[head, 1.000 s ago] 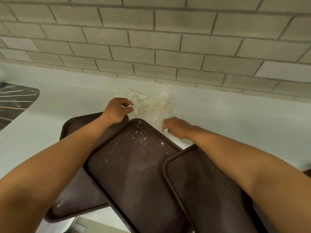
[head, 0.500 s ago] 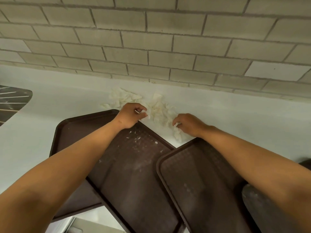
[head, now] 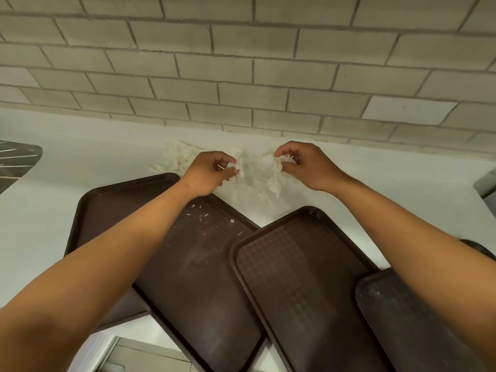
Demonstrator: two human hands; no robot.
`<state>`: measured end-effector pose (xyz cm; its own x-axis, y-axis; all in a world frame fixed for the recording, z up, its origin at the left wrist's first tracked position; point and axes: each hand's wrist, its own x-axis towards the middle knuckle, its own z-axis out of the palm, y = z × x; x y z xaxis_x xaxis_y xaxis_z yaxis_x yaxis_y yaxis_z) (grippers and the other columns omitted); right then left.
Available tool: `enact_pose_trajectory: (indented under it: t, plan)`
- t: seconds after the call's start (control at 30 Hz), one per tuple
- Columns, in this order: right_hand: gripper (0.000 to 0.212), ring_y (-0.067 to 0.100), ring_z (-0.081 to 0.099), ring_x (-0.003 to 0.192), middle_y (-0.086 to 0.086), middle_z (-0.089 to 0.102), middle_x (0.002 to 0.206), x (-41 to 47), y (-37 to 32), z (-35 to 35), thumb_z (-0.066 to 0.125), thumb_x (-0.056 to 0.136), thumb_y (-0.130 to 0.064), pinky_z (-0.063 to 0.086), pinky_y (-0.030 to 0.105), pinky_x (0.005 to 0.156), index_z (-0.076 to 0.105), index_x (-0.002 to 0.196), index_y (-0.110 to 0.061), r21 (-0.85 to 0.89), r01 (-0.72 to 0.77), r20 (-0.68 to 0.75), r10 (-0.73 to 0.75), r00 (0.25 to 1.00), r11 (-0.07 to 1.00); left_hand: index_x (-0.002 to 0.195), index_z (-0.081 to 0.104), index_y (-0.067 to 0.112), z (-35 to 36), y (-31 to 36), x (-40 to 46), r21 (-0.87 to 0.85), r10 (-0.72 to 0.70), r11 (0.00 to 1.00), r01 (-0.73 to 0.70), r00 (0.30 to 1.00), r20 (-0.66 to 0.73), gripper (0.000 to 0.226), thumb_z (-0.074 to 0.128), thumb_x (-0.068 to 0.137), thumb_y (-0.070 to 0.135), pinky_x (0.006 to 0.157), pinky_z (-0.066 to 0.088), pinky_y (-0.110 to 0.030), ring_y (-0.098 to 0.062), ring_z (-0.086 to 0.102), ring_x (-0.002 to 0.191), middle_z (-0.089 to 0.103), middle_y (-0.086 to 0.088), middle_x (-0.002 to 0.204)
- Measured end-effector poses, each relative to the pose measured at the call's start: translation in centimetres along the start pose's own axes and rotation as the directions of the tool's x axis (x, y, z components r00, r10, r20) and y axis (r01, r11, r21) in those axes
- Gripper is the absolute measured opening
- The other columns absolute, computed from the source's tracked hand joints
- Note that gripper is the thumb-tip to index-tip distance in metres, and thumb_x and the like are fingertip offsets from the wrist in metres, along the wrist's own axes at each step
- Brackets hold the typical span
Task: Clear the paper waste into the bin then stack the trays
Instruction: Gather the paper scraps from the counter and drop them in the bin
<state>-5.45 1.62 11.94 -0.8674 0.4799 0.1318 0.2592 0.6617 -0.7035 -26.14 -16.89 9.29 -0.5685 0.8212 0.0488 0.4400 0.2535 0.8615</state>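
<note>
Four brown trays nearest the body, overlapping under the forearms: far-left tray (head: 112, 205) below the left wrist, crumb-speckled tray (head: 198, 277) lapping over it, patterned tray (head: 295, 269) between the arms and on top of that one, fourth tray (head: 418, 326) under the right forearm; white counter (head: 67, 157) beneath all of them. Beyond the trays, left hand (head: 208, 174) and right hand (head: 306, 165) sit apart, fingers curled, each pinching shreds out of the paper waste (head: 257, 173) heaped between and just past them; grey brick wall (head: 241, 63) right behind the heap.
</note>
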Motion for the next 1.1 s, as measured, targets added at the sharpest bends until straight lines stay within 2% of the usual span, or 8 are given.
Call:
enact_pose_trajectory:
  t: [0.1,0.2,0.3,0.5,0.67,0.8,0.97,1.1]
  plan:
    - [0.026,0.013,0.062,0.091,-0.002,0.064,0.111,-1.5,0.2,-0.4,0.073,0.091,-0.022,0.051,0.027,0.085,0.066,0.113,-0.034,0.115,-0.061,-0.024,0.064,0.998,0.991,0.099,0.07,0.021,0.7,0.7,-1.1,-0.037,0.001,0.999,0.0,1.0,0.01,0.015,0.077,0.087,0.017,0.06,0.057,-0.027,-0.015,0.069,0.071,0.067,-0.007,0.092]
    - [0.03,0.016,0.061,0.084,-0.003,0.066,0.103,-3.6,0.0,-0.6,0.074,0.09,-0.016,0.052,0.031,0.082,0.065,0.116,-0.026,0.234,-0.098,-0.068,0.117,0.991,0.967,0.1,0.069,0.018,1.5,1.3,-2.4,-0.085,0.016,0.996,-0.015,1.0,0.01,0.015,0.075,0.088,0.012,0.058,0.055,-0.027,-0.003,0.067,0.063,0.065,-0.002,0.083]
    - [0.035,0.027,0.064,0.082,0.002,0.07,0.097,-5.8,0.5,-0.4,0.075,0.088,-0.014,0.055,0.036,0.081,0.062,0.119,-0.025,0.324,-0.12,-0.097,0.159,0.982,0.938,0.1,0.069,0.018,2.1,1.5,-3.5,-0.125,0.014,0.992,-0.014,1.0,0.005,0.015,0.074,0.088,0.012,0.059,0.055,-0.029,-0.005,0.067,0.065,0.061,-0.004,0.083]
    - [0.046,0.013,0.066,0.081,-0.005,0.071,0.094,-9.4,2.2,0.9,0.073,0.088,-0.011,0.054,0.028,0.081,0.059,0.129,-0.027,0.402,-0.158,-0.099,0.214,0.972,0.902,0.1,0.07,0.017,4.3,2.5,-5.3,-0.196,-0.007,0.981,0.011,1.0,0.02,0.014,0.074,0.088,0.012,0.058,0.055,-0.028,-0.004,0.064,0.061,0.061,0.007,0.071]
    - [0.038,0.005,0.071,0.089,-0.008,0.075,0.102,-12.1,2.4,1.9,0.073,0.09,-0.005,0.056,0.021,0.081,0.066,0.123,-0.022,0.507,-0.181,-0.071,0.25,0.966,0.843,0.102,0.072,0.014,6.5,3.3,-7.1,-0.234,-0.024,0.972,0.027,1.0,0.015,0.016,0.077,0.087,0.017,0.06,0.055,-0.029,-0.016,0.063,0.067,0.064,-0.028,0.092]
    - [0.035,0.007,0.073,0.091,-0.009,0.076,0.1,-14.5,2.5,2.1,0.074,0.089,-0.007,0.057,0.022,0.081,0.068,0.112,-0.033,0.529,-0.194,-0.038,0.252,0.967,0.826,0.096,0.07,0.018,8.4,4.6,-9.3,-0.268,-0.049,0.962,0.055,0.998,0.027,0.012,0.076,0.087,0.013,0.054,0.051,-0.018,-0.011,0.058,0.059,0.062,-0.016,0.085]
    - [0.032,0.011,0.073,0.092,-0.007,0.077,0.098,-17.7,3.0,1.3,0.075,0.088,-0.009,0.059,0.024,0.082,0.071,0.108,-0.034,0.569,-0.203,-0.004,0.25,0.968,0.797,0.097,0.072,0.014,10.3,5.8,-12.8,-0.306,-0.075,0.948,0.084,0.996,0.041,0.01,0.075,0.088,0.011,0.059,0.054,-0.021,-0.007,0.06,0.06,0.068,-0.004,0.081]
    - [0.033,0.007,0.073,0.09,-0.008,0.077,0.096,-20.3,3.2,0.4,0.074,0.089,-0.007,0.056,0.018,0.078,0.07,0.11,-0.032,0.595,-0.206,0.01,0.249,0.969,0.777,0.094,0.073,0.021,11.7,6.7,-15.6,-0.325,-0.083,0.942,0.084,0.996,0.017,0.011,0.075,0.087,0.012,0.064,0.054,-0.027,-0.011,0.062,0.068,0.071,0.005,0.076]
